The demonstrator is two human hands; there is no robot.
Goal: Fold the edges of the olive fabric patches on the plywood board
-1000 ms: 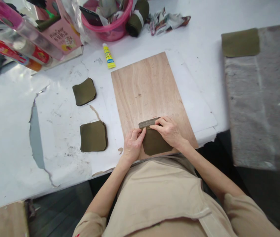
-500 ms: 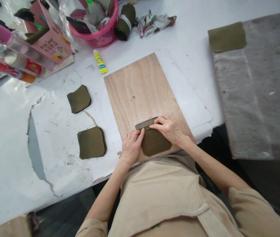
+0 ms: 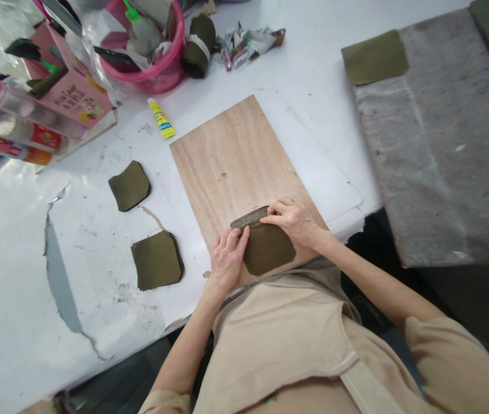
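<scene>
An olive-green fabric piece (image 3: 269,250) with cut corners lies on a wooden board (image 3: 231,155) at the table's front edge. Along its far edge the fabric is folded over, and a greyish strip (image 3: 248,218) shows there. My left hand (image 3: 228,256) holds the near-left end of that fold, its thumb pressed on the edge and its fingers curled. At the fold's right part, my right hand (image 3: 290,221) pinches the edge between thumb and fingers. Two stacks of similar olive pieces rest to the left: a smaller stack (image 3: 130,186) and a larger stack (image 3: 158,260).
A yellow glue tube (image 3: 161,119) lies beyond the board. Farther back stand a pink basket (image 3: 164,75), an olive roll (image 3: 199,46) and a pink box (image 3: 78,95). A grey padded surface (image 3: 447,144) at right bears an olive piece (image 3: 376,57). The table covering is torn at left.
My view has shifted slightly, so the table things appear a little lower and farther left. Both hands keep nearly the same hold on the folded edge.
</scene>
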